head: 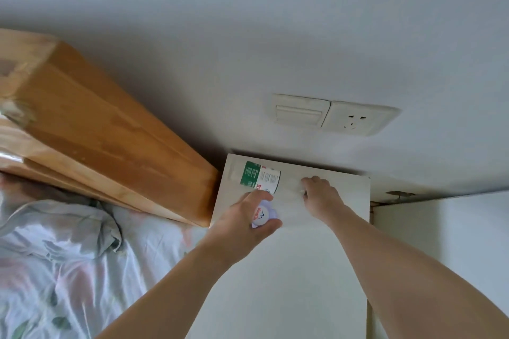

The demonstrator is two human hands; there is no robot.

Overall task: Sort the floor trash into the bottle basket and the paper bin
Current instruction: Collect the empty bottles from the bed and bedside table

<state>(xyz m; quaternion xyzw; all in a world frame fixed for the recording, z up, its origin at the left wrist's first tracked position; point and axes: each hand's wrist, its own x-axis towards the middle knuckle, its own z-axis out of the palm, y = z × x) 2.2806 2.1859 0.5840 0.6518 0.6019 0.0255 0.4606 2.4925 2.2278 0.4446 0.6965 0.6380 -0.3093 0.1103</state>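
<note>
Both arms reach over the white nightstand (289, 270) by the wall. The left hand (248, 217) curls round a clear bottle (263, 216), white cap toward the camera. A second bottle (260, 177), green-and-white label, lies on its side at the nightstand's back edge. The right hand (319, 192), just right of that label, pinches something pale; what it is can't be made out. The grip wants to be firm on the body, not the cap. Neither basket nor bin shows, so their contents are unknown.
</note>
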